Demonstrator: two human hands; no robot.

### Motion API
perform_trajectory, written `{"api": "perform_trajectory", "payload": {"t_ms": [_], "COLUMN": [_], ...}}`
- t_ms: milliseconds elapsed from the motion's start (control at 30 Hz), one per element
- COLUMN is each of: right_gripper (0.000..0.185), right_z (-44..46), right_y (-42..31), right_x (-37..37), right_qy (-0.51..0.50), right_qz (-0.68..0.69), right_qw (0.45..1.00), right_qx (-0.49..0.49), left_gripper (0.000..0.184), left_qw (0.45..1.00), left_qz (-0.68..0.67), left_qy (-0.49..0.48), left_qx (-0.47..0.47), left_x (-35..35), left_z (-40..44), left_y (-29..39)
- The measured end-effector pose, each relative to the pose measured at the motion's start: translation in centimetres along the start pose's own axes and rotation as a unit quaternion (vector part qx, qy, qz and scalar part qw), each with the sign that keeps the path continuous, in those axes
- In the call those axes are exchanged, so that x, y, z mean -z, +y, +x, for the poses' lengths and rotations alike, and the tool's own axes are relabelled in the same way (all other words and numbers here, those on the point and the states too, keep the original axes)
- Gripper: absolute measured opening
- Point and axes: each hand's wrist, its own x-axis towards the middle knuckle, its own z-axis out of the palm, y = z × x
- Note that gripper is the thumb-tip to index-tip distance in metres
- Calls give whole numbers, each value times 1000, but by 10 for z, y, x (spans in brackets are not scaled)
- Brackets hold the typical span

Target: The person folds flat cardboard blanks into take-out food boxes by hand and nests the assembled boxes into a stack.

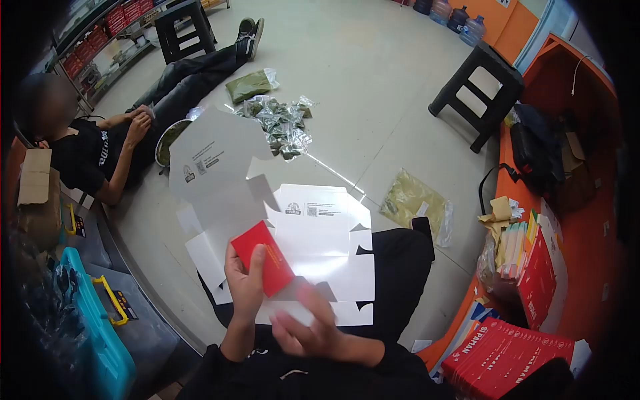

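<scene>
In the head view, the person's left hand (245, 283) has its grip closed on a red card (273, 267), with the thumb on the face of it, where some thin gold print can be seen. The card is held slantwise above the lap. The right hand (308, 325) is just beside the card's lower end, but it is blurred, so I cannot tell whether its grip is open or closed.

Under the hands, a white carton sheet (313, 243) is spread unfolded over the dark trousers, its cut flaps at the right side and a printed logo near the upper edge. A second carton sheet (220, 137) is at the left of it, also unfolded and printed.

On the floor beyond lies a pile of small green packets (283, 127), with a larger green bag (250, 85) just behind. A flat bag (412, 203) of greenish content lies to the right, near a dark phone (423, 235). At the left, a co-worker (80, 150) sits on the floor beside a metal bowl (161, 151), both hands near together. Red SIPAMAN boxes (500, 360) are stacked at the lower right.
</scene>
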Motion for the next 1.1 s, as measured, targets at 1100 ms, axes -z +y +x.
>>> {"api": "perform_trajectory", "payload": {"t_ms": [1100], "right_gripper": [29], "right_z": [-18], "right_y": [26], "right_x": [8], "right_qy": [39], "right_qz": [62], "right_qw": [992], "right_qx": [-100], "left_gripper": [35], "left_qw": [998], "left_qz": [13], "left_qy": [-64], "left_qx": [-3], "left_x": [-9], "left_z": [-48], "left_y": [25]}}
